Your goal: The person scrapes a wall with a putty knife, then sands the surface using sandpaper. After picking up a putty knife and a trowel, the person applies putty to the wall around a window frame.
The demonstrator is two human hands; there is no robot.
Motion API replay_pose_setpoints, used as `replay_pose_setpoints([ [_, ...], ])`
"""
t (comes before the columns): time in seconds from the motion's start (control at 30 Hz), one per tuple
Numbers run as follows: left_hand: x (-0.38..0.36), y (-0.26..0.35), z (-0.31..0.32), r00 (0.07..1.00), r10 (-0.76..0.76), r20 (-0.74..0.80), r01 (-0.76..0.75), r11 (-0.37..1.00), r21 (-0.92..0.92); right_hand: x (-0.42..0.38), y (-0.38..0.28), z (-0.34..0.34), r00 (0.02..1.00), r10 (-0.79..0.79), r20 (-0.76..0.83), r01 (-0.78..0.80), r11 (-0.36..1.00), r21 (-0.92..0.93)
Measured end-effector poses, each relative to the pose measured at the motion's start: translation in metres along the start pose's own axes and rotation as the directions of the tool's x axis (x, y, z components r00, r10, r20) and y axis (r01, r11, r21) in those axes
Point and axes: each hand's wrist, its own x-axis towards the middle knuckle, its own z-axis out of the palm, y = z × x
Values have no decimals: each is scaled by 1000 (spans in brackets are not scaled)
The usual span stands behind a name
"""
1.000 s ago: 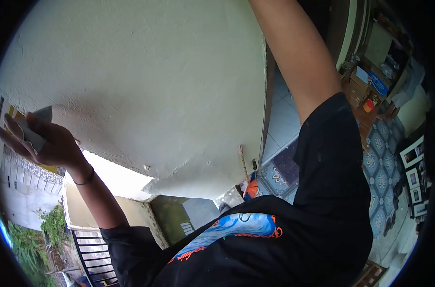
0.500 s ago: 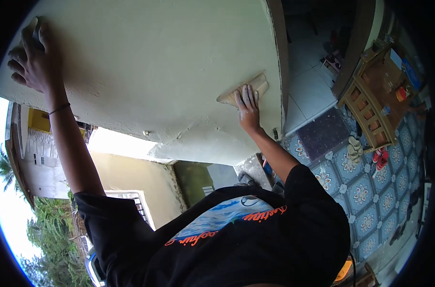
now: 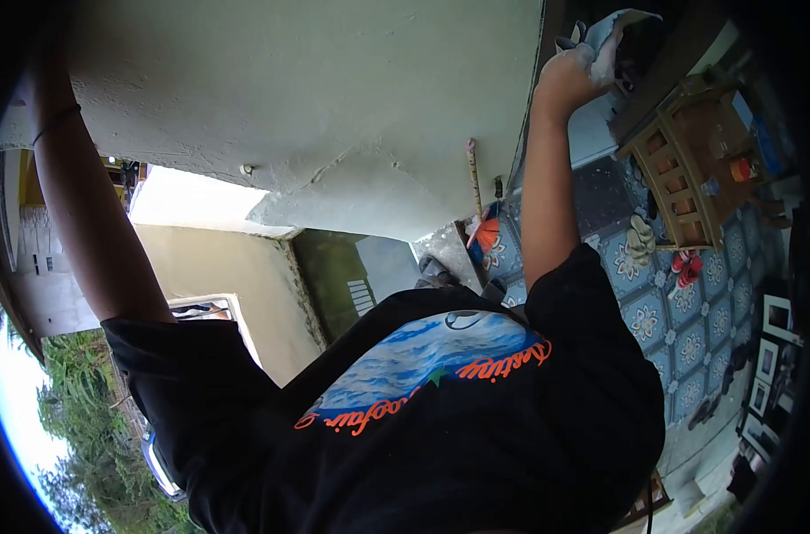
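Observation:
My right hand [image 3: 579, 76] is raised at the upper right, off the wall's face and near its edge by the doorway. Its fingers are closed on a bent, pale sheet of sandpaper [image 3: 608, 49], whose free end curls away to the right. At the upper left, my left hand [image 3: 45, 78] reaches up against the wall; its fingers are lost in the dark border of the view. The smooth, greenish-grey plastered wall [image 3: 334, 80] fills the space between both arms, with a rough crack low on it.
A stick with a patterned handle [image 3: 474, 169] leans low against the wall. Behind it lie blue patterned floor tiles [image 3: 641, 320], pale slippers [image 3: 639, 240], red slippers [image 3: 685, 270] and a wooden bench [image 3: 681, 182]. A grey ledge [image 3: 445, 249] is below the wall.
My right hand has left the wall and moved up and right with the sandpaper. My left hand has shifted to the view's upper left edge, and the view has tilted slightly.

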Motion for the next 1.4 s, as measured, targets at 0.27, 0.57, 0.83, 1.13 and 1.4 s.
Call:
replay_pose_setpoints([
  [0.27,-32,-14,-65,961,50,-272,-210,771,-601,-221,73,6,772,-73,632,353,876,-329],
  [0.57,-3,-4,-33,978,-69,-195,-51,833,-551,-54,87,28,971,95,219,-10,933,-360],
  [0.83,4,31,-21,965,-263,3,259,952,166,-241,65,2,801,314,510,-171,936,-308],
  [1.13,-2,23,-10,962,-253,-104,263,960,95,-133,142,-1,895,428,126,-347,845,-406],
  [1.4,-1,20,-18,973,-204,-110,189,973,-130,-204,79,-4,879,191,438,-53,950,-308],
])
